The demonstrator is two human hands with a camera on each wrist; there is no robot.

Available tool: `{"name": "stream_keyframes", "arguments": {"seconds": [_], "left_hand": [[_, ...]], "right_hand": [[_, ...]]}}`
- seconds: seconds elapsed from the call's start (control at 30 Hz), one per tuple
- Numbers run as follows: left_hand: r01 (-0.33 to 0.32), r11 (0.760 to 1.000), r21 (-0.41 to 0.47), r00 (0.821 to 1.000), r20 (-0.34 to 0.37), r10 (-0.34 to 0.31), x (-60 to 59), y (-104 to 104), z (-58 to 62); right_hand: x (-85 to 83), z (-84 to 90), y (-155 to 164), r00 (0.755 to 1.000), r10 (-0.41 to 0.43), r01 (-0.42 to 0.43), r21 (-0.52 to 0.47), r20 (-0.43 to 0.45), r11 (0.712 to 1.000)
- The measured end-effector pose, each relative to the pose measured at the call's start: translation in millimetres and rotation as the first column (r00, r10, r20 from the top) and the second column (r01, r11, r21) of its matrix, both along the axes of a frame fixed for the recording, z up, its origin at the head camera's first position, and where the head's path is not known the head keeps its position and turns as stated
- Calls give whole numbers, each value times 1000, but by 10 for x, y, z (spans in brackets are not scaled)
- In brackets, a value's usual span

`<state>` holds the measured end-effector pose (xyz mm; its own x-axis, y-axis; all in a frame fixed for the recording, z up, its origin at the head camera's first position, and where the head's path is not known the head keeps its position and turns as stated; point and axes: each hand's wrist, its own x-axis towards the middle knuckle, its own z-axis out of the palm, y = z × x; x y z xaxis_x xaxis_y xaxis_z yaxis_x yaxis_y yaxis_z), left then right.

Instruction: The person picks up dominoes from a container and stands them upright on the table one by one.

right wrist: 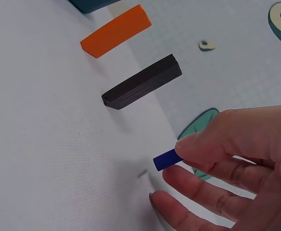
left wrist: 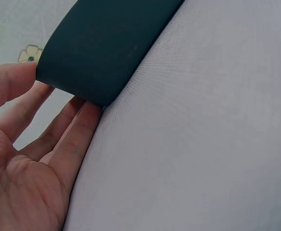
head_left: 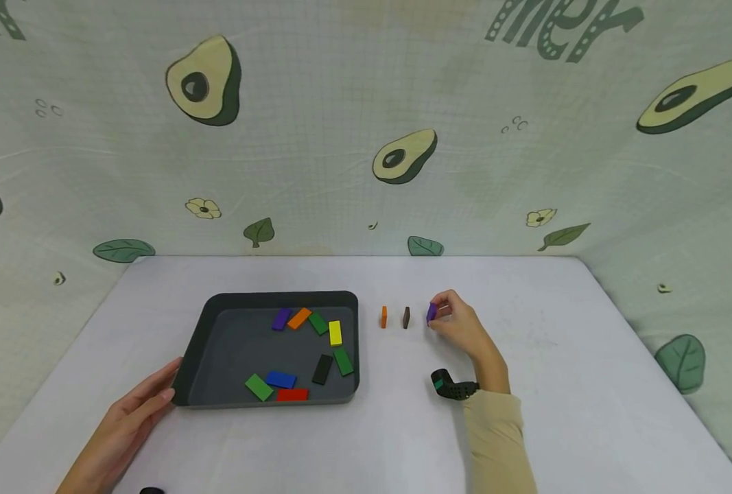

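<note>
Purple block (head_left: pixel 431 312) sits pinched in my right hand (head_left: pixel 458 329), fingers curled round it just above the counter (head_left: pixel 557 384), right of the tray. Just left of it a dark brown block (head_left: pixel 406 317) and an orange block (head_left: pixel 383 316) stand on edge in a row. Farther left, my left hand (head_left: pixel 134 418) lies flat, fingers straight, touching the near left corner of the dark tray (head_left: pixel 217 302) of coloured blocks.

Table cover (right wrist: pixel 48 144) – white woven cloth, fine visible weave, matt. Tray (left wrist: pixel 101 43) – dark matt plastic, smooth, rounded edges. Orange block (right wrist: pixel 115 30) and dark block (right wrist: pixel 141 82) look like painted wood, matt; the dark one shows faint grain lines. Backdrop (head_left: pixel 341 103) is printed cloth, slightly creased.
</note>
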<state>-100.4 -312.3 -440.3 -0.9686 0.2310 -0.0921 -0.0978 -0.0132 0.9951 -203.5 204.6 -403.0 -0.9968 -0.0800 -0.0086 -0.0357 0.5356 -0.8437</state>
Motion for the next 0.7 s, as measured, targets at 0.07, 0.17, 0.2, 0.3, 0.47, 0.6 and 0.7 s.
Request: {"name": "stream_keyframes", "arguments": {"seconds": [0.07, 0.17, 0.2, 0.3, 0.47, 0.6, 0.7], "left_hand": [[-1, 1000, -1, 1000, 2, 1, -2, 1, 0], [-9, 1000, -4, 1000, 12, 9, -4, 3, -2], [-12, 1000, -5, 1000, 16, 13, -4, 3, -3], [-20, 1000, -13, 1000, 22, 21, -6, 3, -3], [-27, 999, -20, 999, 28, 27, -7, -1, 2], [-23, 1000, -21, 999, 32, 24, -3, -1, 1], [-22, 1000, -18, 999, 32, 23, -2, -3, 0]], "right_hand": [[-2, -1, 0, 1000, -6, 6, 5, 3, 1000], [-4, -3, -1, 1000, -8, 8, 11, 21, 1000], [-5, -5, -2, 1000, -10, 10, 14, 25, 1000], [-8, -13, -2, 999, -12, 11, 24, 38, 1000], [-11, -26, -5, 999, -16, 14, 34, 43, 999], [-12, -39, -6, 999, -15, 13, 39, 32, 999], [-14, -49, -10, 1000, -13, 12, 45, 19, 999]]}}
